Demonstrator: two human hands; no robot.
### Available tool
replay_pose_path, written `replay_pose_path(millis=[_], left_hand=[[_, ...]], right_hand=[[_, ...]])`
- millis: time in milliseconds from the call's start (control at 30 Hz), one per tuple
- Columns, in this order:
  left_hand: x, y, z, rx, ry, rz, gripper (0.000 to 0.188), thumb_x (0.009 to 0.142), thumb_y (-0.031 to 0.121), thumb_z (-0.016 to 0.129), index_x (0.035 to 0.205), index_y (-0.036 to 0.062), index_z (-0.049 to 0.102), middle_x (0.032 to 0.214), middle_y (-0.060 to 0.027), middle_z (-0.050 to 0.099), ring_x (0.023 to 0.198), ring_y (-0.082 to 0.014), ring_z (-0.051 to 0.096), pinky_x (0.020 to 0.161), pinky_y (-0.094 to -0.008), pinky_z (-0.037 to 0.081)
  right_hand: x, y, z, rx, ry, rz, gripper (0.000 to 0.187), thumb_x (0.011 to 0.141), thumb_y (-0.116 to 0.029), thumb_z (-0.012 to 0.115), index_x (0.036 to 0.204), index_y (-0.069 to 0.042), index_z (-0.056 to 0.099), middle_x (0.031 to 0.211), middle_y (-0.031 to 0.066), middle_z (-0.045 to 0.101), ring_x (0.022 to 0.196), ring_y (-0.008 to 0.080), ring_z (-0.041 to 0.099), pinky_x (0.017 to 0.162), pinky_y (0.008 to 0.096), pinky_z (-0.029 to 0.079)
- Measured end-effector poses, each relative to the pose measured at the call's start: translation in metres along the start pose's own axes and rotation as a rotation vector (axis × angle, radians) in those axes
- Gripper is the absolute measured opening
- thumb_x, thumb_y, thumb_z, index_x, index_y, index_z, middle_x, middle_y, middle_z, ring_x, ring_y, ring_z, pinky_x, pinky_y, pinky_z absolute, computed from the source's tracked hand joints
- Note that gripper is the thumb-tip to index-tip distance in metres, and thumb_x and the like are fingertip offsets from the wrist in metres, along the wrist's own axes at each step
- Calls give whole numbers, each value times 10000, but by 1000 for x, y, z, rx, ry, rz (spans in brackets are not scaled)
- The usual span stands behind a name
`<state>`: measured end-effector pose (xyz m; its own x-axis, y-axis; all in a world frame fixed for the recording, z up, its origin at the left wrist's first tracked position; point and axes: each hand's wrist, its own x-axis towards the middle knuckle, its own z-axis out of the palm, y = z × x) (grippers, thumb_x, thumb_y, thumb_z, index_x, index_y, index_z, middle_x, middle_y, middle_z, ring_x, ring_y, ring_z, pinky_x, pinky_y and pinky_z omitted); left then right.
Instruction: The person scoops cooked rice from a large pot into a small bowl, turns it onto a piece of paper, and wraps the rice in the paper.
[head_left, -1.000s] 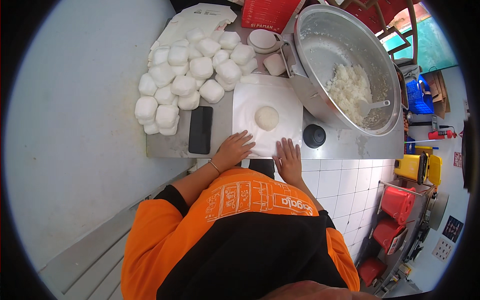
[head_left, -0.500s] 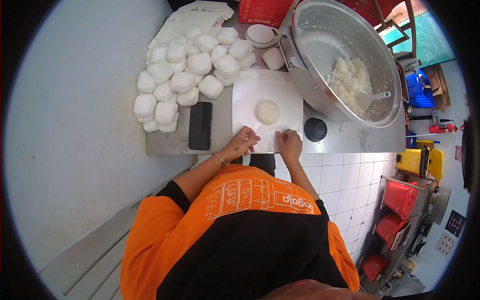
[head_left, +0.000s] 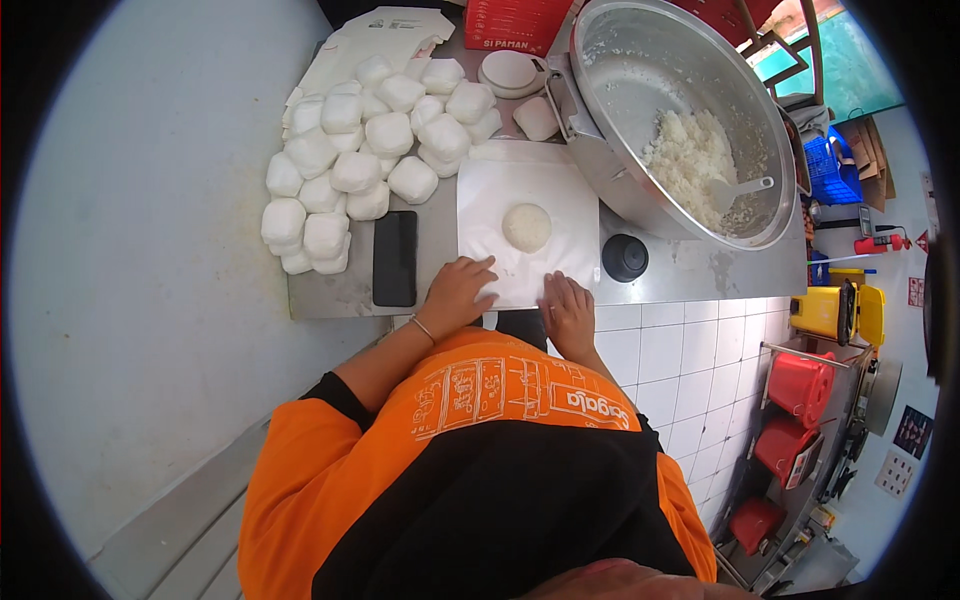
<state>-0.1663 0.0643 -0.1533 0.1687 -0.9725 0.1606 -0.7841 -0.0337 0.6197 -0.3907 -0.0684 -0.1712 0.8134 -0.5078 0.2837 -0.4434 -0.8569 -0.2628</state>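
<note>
A round, domed mound of white rice [head_left: 527, 228] sits on a white paper sheet [head_left: 490, 180] in front of me. At the sheet's near left edge is my left hand [head_left: 458, 296], palm down, thumb and fingers apart, fingertips on the paper. My right hand [head_left: 570, 312] rests on the near right edge, its fingers stretched out over the paper. Neither hand touches the rice. To the left are piled several white paper-wrapped parcels [head_left: 355, 172]. On the right stands a large metal pot [head_left: 625, 190], tilted toward me, with loose cooked rice [head_left: 690, 155] and a white rice paddle [head_left: 740, 190] inside.
A black phone [head_left: 395, 258] lies left of the paper, and a small round black container [head_left: 625, 258] stands right of it. Behind are a white kitchen scale [head_left: 508, 72], one separate wrapped parcel [head_left: 536, 119], white flattened cardboard [head_left: 365, 45] and a red box [head_left: 512, 25]. A wall [head_left: 150, 250] borders the left.
My left hand has gone from raised, bent fingers to lying lower with fingers spread at the paper's edge. My right hand has shifted slightly toward me and left. The view has tilted a little.
</note>
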Motion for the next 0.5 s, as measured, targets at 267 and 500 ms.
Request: replay_pose_path(millis=[267, 500], left_hand=[[-7, -2, -2, 113, -15, 85, 230, 807, 245, 711, 1006, 131, 725, 1302, -16, 634, 1126, -233, 564, 970, -386, 421], [-3, -10, 4, 21, 23, 18, 73, 832, 189, 681, 849, 130, 720, 1234, 17, 670, 1085, -209, 574, 906, -378, 417]], right_hand=[[-3, 25, -8, 253, -33, -24, 335, 761, -231, 794, 1073, -141, 707, 1126, 40, 646, 1082, 264, 571, 900, 422, 439], [47, 26, -24, 297, -415, 245, 293, 666, -311, 849, 765, -109, 662, 908, 52, 597, 944, 272, 566, 820, 415, 440]])
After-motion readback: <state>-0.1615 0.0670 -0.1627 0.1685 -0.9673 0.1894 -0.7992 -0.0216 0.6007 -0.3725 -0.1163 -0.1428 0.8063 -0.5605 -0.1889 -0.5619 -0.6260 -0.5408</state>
